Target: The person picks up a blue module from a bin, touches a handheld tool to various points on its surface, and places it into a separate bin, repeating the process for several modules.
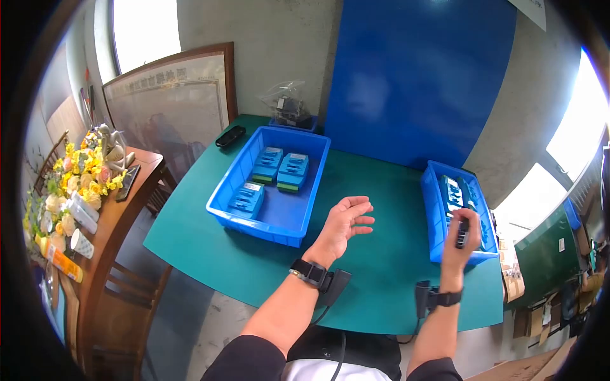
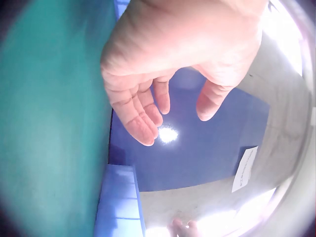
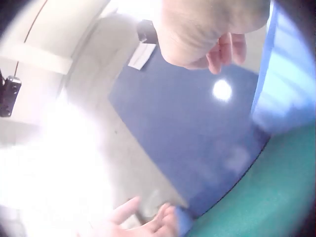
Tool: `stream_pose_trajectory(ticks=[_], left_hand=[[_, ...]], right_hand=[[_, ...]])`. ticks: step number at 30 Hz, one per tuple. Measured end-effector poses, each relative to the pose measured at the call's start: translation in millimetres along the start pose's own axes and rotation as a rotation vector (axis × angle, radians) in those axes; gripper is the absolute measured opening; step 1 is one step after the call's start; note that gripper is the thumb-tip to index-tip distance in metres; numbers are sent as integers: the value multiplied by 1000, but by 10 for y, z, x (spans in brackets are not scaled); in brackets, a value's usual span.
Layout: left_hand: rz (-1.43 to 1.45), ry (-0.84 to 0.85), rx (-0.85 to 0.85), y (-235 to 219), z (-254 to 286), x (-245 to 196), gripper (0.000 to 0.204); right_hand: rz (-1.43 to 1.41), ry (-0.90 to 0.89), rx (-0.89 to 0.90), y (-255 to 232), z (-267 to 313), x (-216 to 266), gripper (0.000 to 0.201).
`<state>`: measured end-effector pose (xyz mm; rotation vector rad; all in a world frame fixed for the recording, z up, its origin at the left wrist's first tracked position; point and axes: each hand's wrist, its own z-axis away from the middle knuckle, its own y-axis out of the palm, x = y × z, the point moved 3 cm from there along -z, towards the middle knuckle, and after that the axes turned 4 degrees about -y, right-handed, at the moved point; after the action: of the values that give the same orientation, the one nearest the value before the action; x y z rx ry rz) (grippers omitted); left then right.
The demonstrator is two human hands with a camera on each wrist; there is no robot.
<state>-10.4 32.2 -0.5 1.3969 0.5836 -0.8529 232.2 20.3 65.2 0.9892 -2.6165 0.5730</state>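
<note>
My right hand [image 1: 460,244] is over the near part of the narrow blue bin [image 1: 434,238] on the right, its fingers curled round a small black object [image 1: 462,232]. Part of that object [image 3: 146,31] shows beside the hand [image 3: 212,29] in the right wrist view. Blue packs [image 1: 452,193] lie inside this bin. Between the two bins my left hand [image 1: 343,230] is held above the green table [image 1: 381,254], its fingers apart and bent slightly, with nothing in them; the left wrist view shows this hand [image 2: 182,44] empty too. The wide blue bin [image 1: 257,230] holds three blue packs [image 1: 293,170].
A black case [image 1: 230,136] lies at the table's back left corner. Behind the wide bin is a small blue tray with a clear plastic bag [image 1: 289,108]. A blue panel [image 1: 419,76] stands along the back. Flowers [image 1: 86,171] and cups are on a wooden table at the left.
</note>
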Motion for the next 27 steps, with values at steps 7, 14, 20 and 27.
stream_pose_trajectory(ticks=[7, 14, 20, 27], left_hand=[[-95, 44, -50, 13, 77, -63, 35], [-496, 276, -117, 182, 202, -1137, 32], [-1765, 288, -467, -729, -46, -1724, 49], [-1954, -461, -484, -1169, 11, -1670, 67]], right_hand=[[-207, 55, 288, 778, 560, 161, 11], [-353, 180, 213, 666, 587, -10, 12], [-329, 178, 288, 722, 610, 22, 14], [-339, 164, 225, 720, 612, -38, 14]])
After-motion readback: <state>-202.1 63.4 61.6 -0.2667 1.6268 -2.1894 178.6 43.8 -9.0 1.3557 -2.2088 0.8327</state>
